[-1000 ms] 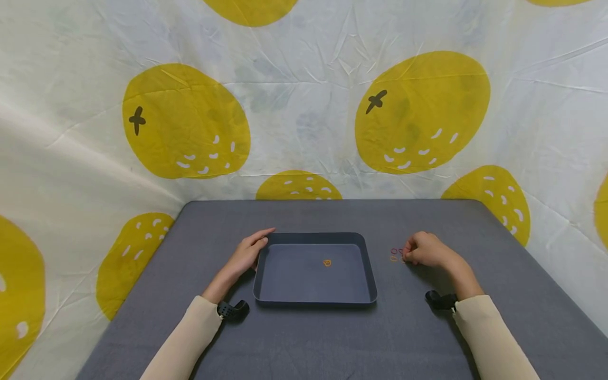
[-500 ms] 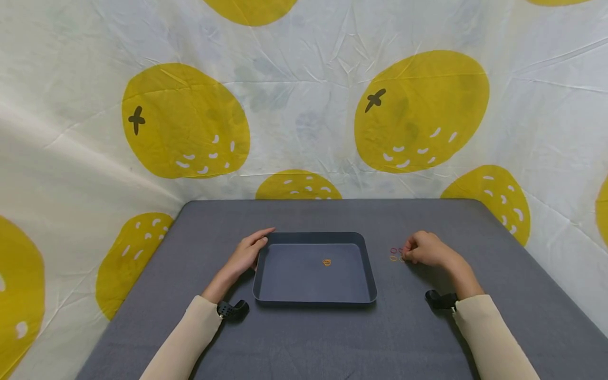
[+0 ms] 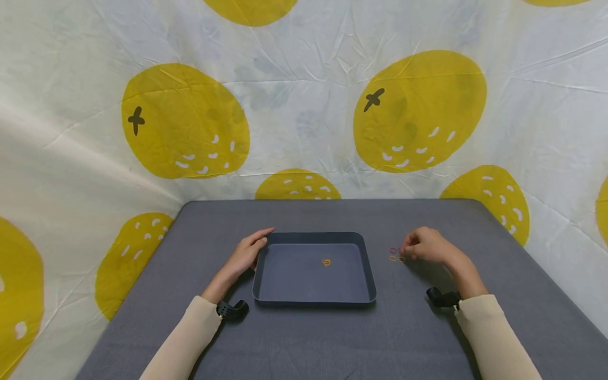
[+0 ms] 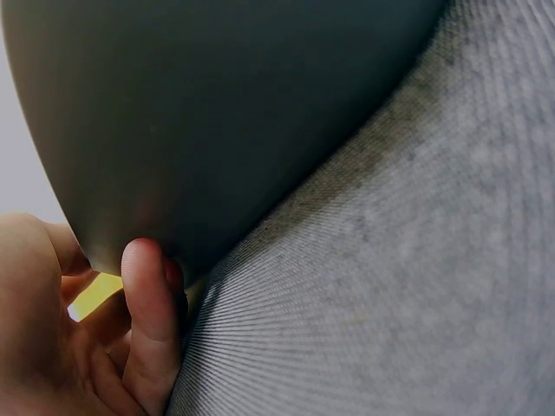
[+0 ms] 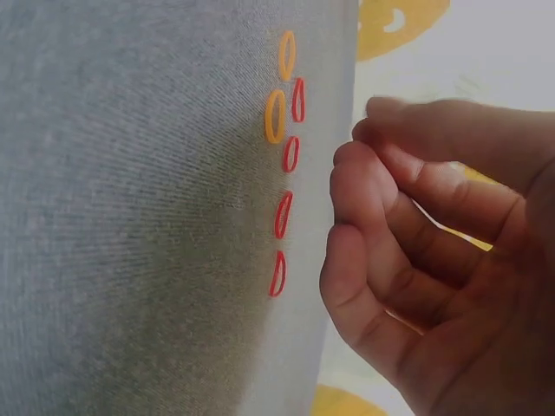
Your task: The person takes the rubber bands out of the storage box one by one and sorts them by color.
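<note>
Beside the dark tray [image 3: 315,304], my left hand [image 3: 244,256] grips the left side near its back corner. In the left wrist view, fingers of that hand [image 4: 130,329] curl against the tray's outer wall [image 4: 217,113]. Orange bands [image 3: 326,262] lie inside the tray. My right hand [image 3: 427,245] hovers just above small bands to the tray's right, its fingers curled and thumb and index tips together; no held thing shows. The right wrist view has the hand [image 5: 434,234] beside two orange bands [image 5: 275,117] and several red bands [image 5: 284,215] lying separately on the cloth.
A grey cloth [image 3: 323,343] covers the table under the tray and bands. Behind the table and along its left side hangs a pale curtain [image 3: 304,105] with large yellow fruit shapes.
My right hand has risen slightly from the cloth, and more of the orange band beneath it shows. My left hand and the tray have stayed put.
</note>
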### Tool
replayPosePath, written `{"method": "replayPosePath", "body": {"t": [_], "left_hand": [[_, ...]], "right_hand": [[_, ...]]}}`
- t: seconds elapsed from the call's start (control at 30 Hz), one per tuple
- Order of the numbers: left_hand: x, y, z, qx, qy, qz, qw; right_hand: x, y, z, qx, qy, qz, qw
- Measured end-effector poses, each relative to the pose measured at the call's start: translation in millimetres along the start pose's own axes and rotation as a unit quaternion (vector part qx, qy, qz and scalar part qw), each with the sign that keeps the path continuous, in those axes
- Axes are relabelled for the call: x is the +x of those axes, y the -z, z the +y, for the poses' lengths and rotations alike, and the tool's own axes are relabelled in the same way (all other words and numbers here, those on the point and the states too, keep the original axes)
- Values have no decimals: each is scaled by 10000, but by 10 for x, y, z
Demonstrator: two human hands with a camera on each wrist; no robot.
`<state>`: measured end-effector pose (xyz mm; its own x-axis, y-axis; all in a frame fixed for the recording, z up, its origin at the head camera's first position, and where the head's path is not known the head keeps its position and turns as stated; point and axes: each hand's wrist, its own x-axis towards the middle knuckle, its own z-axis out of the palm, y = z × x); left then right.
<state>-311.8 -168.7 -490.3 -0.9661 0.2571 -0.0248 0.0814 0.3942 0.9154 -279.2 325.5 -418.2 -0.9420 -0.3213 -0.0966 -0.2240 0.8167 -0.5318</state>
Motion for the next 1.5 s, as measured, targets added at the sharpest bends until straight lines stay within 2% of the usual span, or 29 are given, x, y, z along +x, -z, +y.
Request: {"method": "replayPosePath", "body": {"t": [0.23, 0.53, 0.9, 1.23, 1.5], "left_hand": [[-8, 10, -2, 3, -15, -41, 10000], [-21, 18, -12, -32, 9, -14, 10000], [-16, 32, -9, -17, 33, -4, 10000], [-3, -1, 1, -23, -15, -49, 10000], [-1, -8, 12, -76, 17, -46, 10000]], "right_hand": [[-19, 62, -12, 106, -36, 6, 9999], [-71, 144, -122, 247, 30, 231, 9994], [-57, 162, -300, 474, 341, 343, 9977], [81, 109, -519, 784, 546, -185, 9953], [312, 16, -759, 839, 824, -194, 9929]]}}
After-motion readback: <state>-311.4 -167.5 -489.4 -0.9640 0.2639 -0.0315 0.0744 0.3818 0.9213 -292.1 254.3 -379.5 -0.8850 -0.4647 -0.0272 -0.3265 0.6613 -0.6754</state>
